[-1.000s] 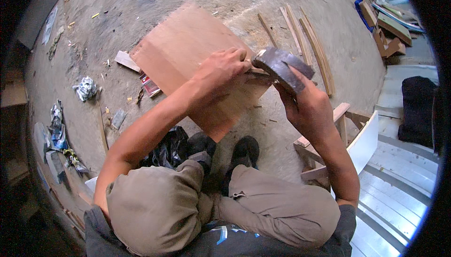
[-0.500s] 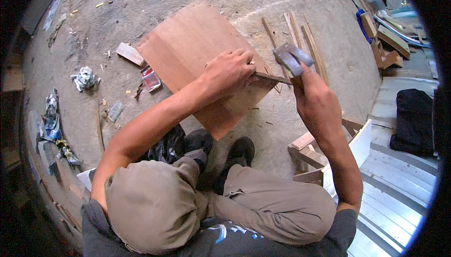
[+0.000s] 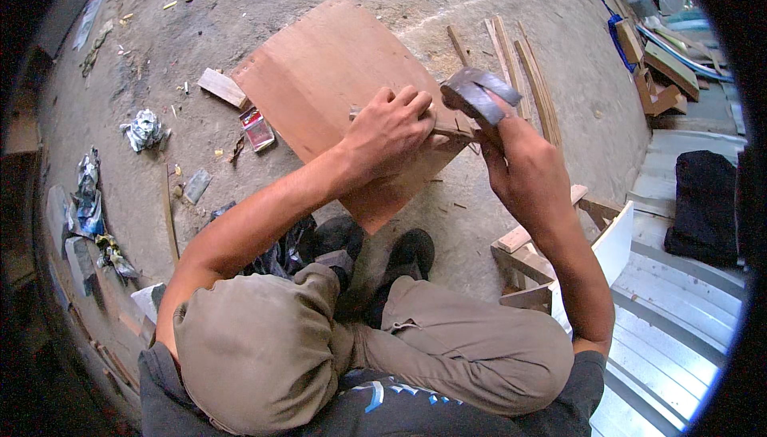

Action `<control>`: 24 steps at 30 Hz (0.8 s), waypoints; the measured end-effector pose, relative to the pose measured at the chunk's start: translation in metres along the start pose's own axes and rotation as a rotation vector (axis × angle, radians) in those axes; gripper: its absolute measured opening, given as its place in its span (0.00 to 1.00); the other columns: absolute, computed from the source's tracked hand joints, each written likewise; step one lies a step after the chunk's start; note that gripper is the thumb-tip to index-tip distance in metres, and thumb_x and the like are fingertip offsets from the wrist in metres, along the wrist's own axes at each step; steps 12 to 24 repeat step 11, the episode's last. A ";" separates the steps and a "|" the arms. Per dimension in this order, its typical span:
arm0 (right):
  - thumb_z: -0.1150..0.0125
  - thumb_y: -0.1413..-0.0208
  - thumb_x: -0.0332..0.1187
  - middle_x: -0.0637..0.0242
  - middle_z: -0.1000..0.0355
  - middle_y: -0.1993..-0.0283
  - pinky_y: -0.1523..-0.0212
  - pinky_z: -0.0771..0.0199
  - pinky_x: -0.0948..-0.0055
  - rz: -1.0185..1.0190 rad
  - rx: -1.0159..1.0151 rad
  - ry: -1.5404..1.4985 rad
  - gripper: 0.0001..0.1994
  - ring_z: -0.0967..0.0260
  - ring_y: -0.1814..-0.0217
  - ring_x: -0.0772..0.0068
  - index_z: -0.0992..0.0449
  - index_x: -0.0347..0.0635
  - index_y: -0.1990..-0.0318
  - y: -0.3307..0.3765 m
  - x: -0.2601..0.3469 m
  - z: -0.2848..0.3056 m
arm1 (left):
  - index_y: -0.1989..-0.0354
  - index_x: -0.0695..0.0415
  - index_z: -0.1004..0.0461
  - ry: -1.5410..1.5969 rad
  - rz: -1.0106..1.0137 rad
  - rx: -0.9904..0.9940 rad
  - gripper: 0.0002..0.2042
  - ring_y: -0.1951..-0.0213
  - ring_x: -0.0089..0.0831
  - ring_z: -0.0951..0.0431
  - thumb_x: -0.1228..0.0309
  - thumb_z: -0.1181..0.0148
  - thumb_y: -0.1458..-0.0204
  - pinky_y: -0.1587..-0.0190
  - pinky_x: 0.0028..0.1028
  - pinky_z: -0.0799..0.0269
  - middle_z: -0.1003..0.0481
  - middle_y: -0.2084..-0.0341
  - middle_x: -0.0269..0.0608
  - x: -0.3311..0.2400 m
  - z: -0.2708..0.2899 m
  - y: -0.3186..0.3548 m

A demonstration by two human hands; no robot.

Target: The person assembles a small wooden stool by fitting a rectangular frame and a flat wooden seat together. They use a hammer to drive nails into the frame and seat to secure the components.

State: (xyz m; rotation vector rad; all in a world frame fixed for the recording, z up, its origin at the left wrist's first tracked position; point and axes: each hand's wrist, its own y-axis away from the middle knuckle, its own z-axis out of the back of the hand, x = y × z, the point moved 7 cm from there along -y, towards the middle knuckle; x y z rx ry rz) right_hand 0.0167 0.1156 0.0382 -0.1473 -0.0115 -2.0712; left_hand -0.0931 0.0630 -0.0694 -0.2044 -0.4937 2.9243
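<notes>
A brown plywood panel (image 3: 319, 61) stands tilted in front of my knees, with small marks along its edges. My left hand (image 3: 391, 133) rests on it, fingers curled around a thin wooden strip (image 3: 455, 130) that crosses the panel toward its right edge. My right hand (image 3: 531, 167) is closed around a hammer (image 3: 482, 95). The metal claw head shows above my thumb, close to the panel's right edge and the strip's end. Most of the handle is hidden by my hand. Whether a nail is between my left fingers cannot be seen.
Long wooden strips (image 3: 537, 85) lie on the concrete beyond the hammer. A small red box (image 3: 257, 130) and a wood block (image 3: 222, 88) sit left of the panel. A wooden frame (image 3: 526, 265) stands by my right knee, near corrugated metal sheets (image 3: 667, 301) and a black cloth (image 3: 703, 207).
The hammer head has moved left and turned, coming nearer the panel's right edge. My right hand has shifted slightly left with it. My left hand stays on the strip, almost unmoved.
</notes>
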 end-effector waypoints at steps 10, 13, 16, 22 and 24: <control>0.41 0.41 0.32 0.42 0.25 0.57 0.59 0.27 0.53 -0.330 -0.145 -0.367 0.19 0.24 0.56 0.46 0.32 0.35 0.44 0.020 -0.034 -0.018 | 0.46 0.55 0.31 0.307 0.164 0.002 0.20 0.45 0.39 0.32 0.65 0.43 0.48 0.45 0.41 0.37 0.30 0.51 0.45 0.022 0.008 0.008; 0.41 0.41 0.32 0.42 0.25 0.57 0.59 0.27 0.53 -0.332 -0.147 -0.371 0.19 0.24 0.56 0.46 0.32 0.35 0.44 0.020 -0.035 -0.020 | 0.46 0.54 0.31 0.331 0.209 0.144 0.21 0.44 0.39 0.32 0.65 0.42 0.49 0.43 0.42 0.38 0.30 0.49 0.46 0.027 0.005 0.004; 0.41 0.41 0.32 0.42 0.25 0.57 0.59 0.27 0.53 -0.332 -0.147 -0.371 0.19 0.24 0.56 0.46 0.32 0.35 0.44 0.020 -0.035 -0.020 | 0.46 0.54 0.31 0.331 0.209 0.144 0.21 0.44 0.39 0.32 0.65 0.42 0.49 0.43 0.42 0.38 0.30 0.49 0.46 0.027 0.005 0.004; 0.41 0.41 0.32 0.42 0.25 0.57 0.59 0.27 0.53 -0.332 -0.147 -0.371 0.19 0.24 0.56 0.46 0.32 0.35 0.44 0.020 -0.035 -0.020 | 0.46 0.54 0.31 0.331 0.209 0.144 0.21 0.44 0.39 0.32 0.65 0.42 0.49 0.43 0.42 0.38 0.30 0.49 0.46 0.027 0.005 0.004; 0.41 0.41 0.32 0.42 0.25 0.57 0.59 0.27 0.53 -0.332 -0.147 -0.371 0.19 0.24 0.56 0.46 0.32 0.35 0.44 0.020 -0.035 -0.020 | 0.46 0.54 0.31 0.331 0.209 0.144 0.21 0.44 0.39 0.32 0.65 0.42 0.49 0.43 0.42 0.38 0.30 0.49 0.46 0.027 0.005 0.004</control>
